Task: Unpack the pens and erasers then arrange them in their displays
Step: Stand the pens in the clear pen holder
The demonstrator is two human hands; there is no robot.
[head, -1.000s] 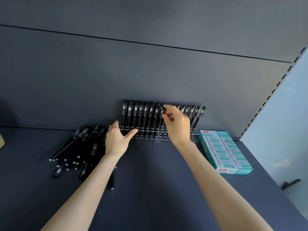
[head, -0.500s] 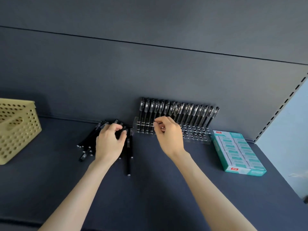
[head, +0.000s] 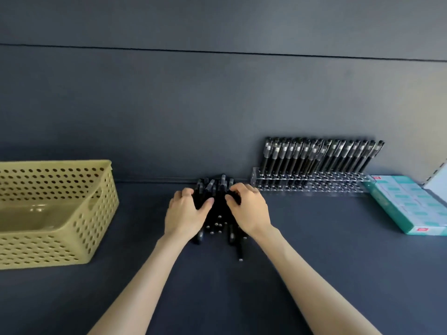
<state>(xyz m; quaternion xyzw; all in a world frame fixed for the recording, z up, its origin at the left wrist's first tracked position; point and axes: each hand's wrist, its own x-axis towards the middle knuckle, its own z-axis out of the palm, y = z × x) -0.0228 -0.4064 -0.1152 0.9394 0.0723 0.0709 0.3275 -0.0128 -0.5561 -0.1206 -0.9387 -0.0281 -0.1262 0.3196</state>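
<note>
Black pen pile (head: 218, 209), silver tips; left hand (head: 186, 215), right hand (head: 251, 211) fingers curled round it.

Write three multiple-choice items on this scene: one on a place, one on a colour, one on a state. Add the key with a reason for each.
1. Where does the eraser box lie relative to the pen rack?
A. to its right
B. to its left
C. on top of it

2. What colour is the perforated basket?
A. red
B. pale yellow
C. white

3. What are the left hand and right hand doing?
A. hanging idle in the air
B. lifting the eraser box
C. gripping the loose pens

Key: 1 A, the box sits just past the rack's right end. 2 B, its walls show pale yellow. 3 C, the fingers of both hands curl round the pile to the left of the rack.
</note>
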